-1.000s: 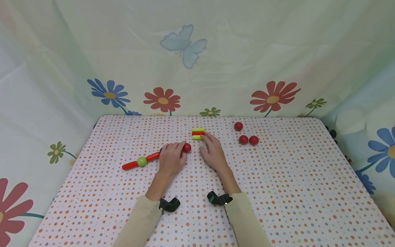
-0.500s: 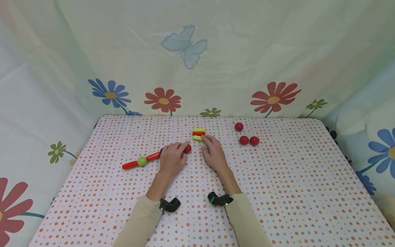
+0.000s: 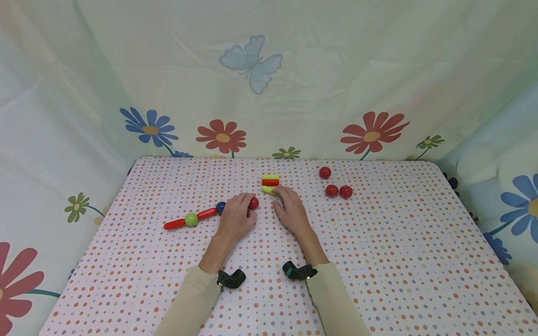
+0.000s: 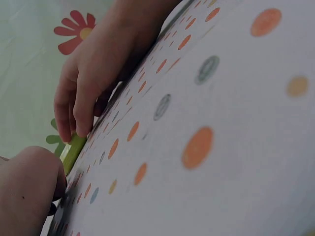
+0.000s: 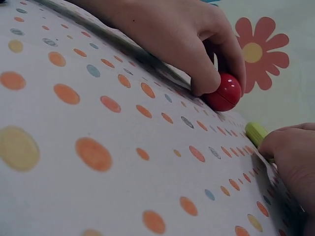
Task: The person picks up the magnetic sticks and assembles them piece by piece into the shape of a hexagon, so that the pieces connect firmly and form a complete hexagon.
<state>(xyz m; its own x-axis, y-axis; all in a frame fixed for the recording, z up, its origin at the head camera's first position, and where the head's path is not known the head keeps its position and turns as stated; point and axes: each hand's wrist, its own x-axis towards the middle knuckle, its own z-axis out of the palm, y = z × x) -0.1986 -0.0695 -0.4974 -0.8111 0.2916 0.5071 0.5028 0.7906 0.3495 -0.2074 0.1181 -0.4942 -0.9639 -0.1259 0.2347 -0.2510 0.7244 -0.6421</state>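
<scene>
My left hand [image 3: 236, 215] grips the right end of a row of toy pieces, its thumb and fingers around a red ball [image 5: 227, 93]. Leftward from it the row shows a blue ball [image 3: 220, 207], a red stick [image 3: 207, 213], a green ball [image 3: 191, 219] and another red stick [image 3: 174, 224]; the part under the hand is hidden. Between thumb and fingertips, my right hand [image 3: 290, 209] pinches the right end of a yellow-green stick [image 3: 267, 190]. That stick lies slightly tilted, and its left end shows in the right wrist view.
Just beyond the pinched stick lie a red stick [image 3: 270, 182] and a second yellow-green stick [image 3: 270, 177], side by side. Farther right are three loose red balls [image 3: 332, 190]. A dotted cloth covers the table [image 3: 403, 261], and a flowered curtain [image 3: 315, 84] hangs behind its far edge.
The near yellow-green stick has been drawn away from the red stick toward me and turned a little by my right hand. The row in my left hand has shifted slightly left, uncovering the blue ball.
</scene>
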